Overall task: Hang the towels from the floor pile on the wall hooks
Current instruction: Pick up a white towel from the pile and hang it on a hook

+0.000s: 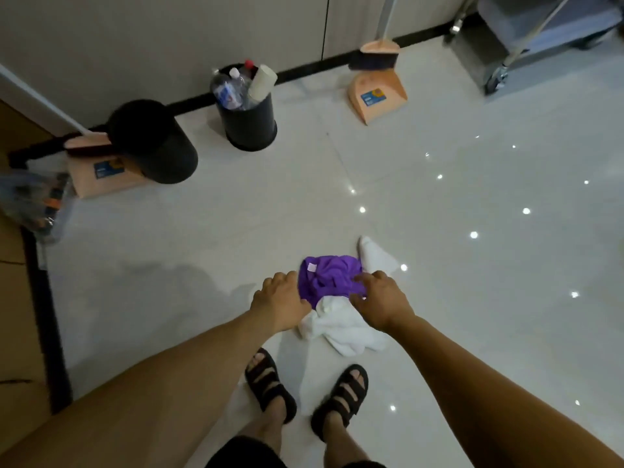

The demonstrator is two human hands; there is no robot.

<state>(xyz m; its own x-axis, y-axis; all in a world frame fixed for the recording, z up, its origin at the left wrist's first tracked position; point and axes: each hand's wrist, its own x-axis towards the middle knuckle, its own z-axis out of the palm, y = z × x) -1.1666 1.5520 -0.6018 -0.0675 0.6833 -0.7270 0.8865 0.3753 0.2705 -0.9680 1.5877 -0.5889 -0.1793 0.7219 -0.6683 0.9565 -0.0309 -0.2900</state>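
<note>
Where the pale tiled floor (472,298) lies bare ahead and to the right, the towel pile (337,298) sits just in front of the person's sandalled feet (270,383). It is well apart from the black skirting (304,74) and the things lined along the wall: a black bin (248,125) stuffed with plastic bottles, a second bin (158,146), a right dustpan (376,96) and a left dustpan (101,170). Each dustpan carries a blue and yellow label (print too small to read), and the purple towel (332,276) shows a small pale tag (311,267) with no legible writing. The pile runs lengthwise from the white towel (341,327) near the feet, under the purple one, to a white corner (374,253) pointing away and rightward. The left hand (280,298) curls its fingers at the purple towel's left edge; whether it has hold I cannot tell. The right hand (381,298) lies on the purple cloth, fingers loosely spread, not closed on it.
</note>
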